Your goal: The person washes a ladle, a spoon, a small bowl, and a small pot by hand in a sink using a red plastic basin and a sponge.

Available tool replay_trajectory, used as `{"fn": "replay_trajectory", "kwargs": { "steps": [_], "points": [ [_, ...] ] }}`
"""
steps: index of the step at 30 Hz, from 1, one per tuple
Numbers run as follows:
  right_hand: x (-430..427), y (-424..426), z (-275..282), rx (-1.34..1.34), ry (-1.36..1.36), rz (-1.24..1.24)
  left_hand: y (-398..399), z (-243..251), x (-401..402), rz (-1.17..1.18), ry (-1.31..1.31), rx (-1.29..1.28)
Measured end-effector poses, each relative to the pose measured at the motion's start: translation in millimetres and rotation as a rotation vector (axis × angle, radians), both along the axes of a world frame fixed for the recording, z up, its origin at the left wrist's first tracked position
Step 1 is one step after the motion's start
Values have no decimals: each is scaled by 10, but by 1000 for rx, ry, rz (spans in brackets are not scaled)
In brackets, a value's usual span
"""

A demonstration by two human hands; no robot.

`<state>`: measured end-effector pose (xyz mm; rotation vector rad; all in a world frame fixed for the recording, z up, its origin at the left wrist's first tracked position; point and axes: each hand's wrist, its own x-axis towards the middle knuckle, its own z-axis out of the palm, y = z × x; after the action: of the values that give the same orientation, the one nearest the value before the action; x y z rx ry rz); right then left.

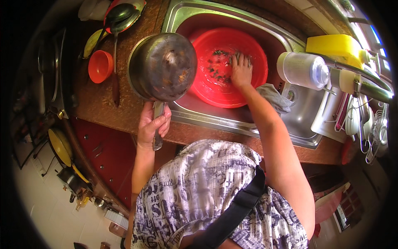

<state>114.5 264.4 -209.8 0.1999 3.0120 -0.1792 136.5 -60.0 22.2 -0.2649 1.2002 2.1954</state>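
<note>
My left hand [153, 126] grips the handle of a metal saucepan [163, 67], which is tilted so that its scorched underside shows; its inside is hidden. To its right a red plastic basin [202, 90] of water stands in the steel sink [214, 119], with dark green leafy bits [217, 74] in the water. Into that water reach the fingers of my right hand [242, 70], spread apart; whether the fingertips hold anything cannot be told. A grey cloth [275, 98] lies over the sink divider beside my right forearm.
Left of the saucepan are an orange-red bowl [100, 66], a ladle [115, 46] and a plate [141, 6] on the brown counter [93, 99]. At the right are a faucet-mounted water filter [301, 70], a yellow container [335, 46] and a rack with hanging utensils [357, 118].
</note>
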Motion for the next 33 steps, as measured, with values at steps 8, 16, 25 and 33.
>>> {"fn": "replay_trajectory", "kwargs": {
  "steps": [8, 16, 25, 33],
  "points": [
    [255, -595, -137, -824, -465, 159, 184, -87, -39, -65, -136, 182],
    [342, -797, 1659, -922, 449, -27, 213, -261, 23, -109, -160, 40],
    [-229, -899, 1537, -881, 386, -109, 347, -102, 18, -235, -223, 79],
    [198, 64, 886, -260, 14, -19, 140, -27, -3, -202, -99, -109]
  ]
}}
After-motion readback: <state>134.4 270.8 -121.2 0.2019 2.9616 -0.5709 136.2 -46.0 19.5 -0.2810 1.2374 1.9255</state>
